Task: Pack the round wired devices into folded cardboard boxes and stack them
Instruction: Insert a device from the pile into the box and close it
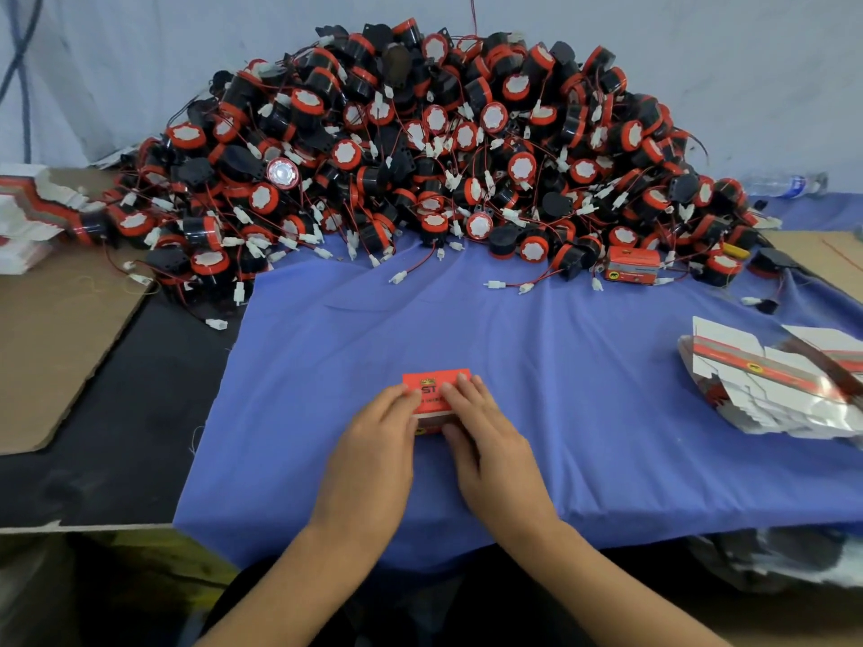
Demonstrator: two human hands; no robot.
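A small red and white cardboard box (435, 386) sits on the blue cloth (537, 366) near the front middle. My left hand (378, 441) and my right hand (481, 436) lie on it from either side, fingers laid over its top and thumbs at its near face. A big heap of round black and red wired devices (420, 147) with white plugs fills the back of the table. One closed red box (633, 265) lies at the heap's right foot.
A wrapped bundle of flat unfolded boxes (775, 385) lies at the right. Another stack of flat boxes (28, 212) sits at the far left beside a brown cardboard sheet (60, 329). A plastic bottle (784, 185) lies at the back right. Loose plugs trail onto the cloth.
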